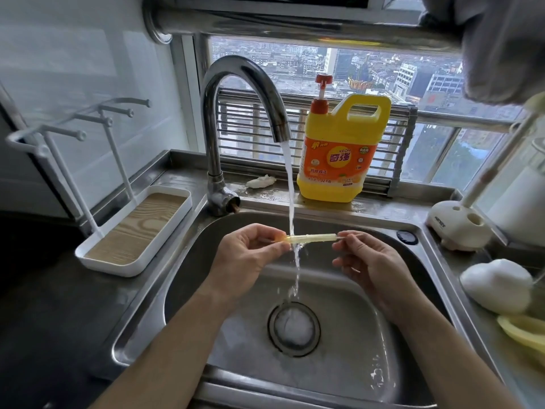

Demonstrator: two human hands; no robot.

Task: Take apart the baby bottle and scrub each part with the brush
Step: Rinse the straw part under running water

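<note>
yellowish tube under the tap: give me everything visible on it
The tube is slim, pale yellow and translucent, like soft plastic or silicone, with a more orange tint at its left end. It lies level, across the view, above the sink. The left hand pinches its left end. A thin stem pokes from its right end into the right hand, which pinches it. The water stream hits the tube near its left end and splashes off below.
</note>
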